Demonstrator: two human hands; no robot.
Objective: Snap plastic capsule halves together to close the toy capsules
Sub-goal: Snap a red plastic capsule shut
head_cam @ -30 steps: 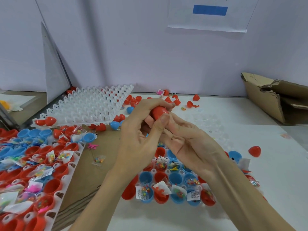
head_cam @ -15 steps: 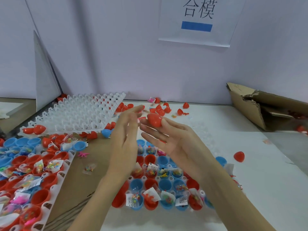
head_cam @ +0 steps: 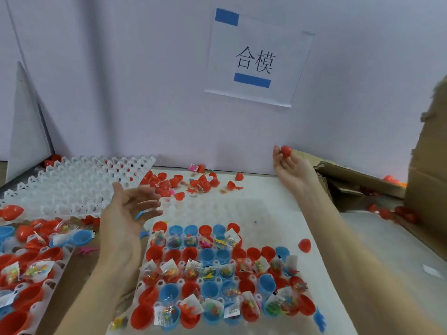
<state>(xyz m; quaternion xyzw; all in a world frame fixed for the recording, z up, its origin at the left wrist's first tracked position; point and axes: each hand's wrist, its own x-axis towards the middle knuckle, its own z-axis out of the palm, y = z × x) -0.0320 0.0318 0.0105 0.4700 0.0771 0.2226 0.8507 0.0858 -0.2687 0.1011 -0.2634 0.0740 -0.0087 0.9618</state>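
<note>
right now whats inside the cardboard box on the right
Inside the brown cardboard box, lying open on its side, a few red plastic capsules show at its mouth. Its flaps and the tall cardboard sheet cover the rest.

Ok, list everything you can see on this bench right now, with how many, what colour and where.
closed capsule: one, red, at right hand's fingertips, raised toward the box
filled tray: one, white, front centre; red and blue halves, many holding toy packets
second filled tray: one, white, front left
empty tray: one, white, back left
loose halves: many, red, back centre
single half: one, red, right of the filled tray
cardboard box: one, brown, right; red capsules inside
paper sign: one, white with blue bars, on the wall
left hand: open, holding nothing, over the bench
right hand: holds the closed capsule
</note>
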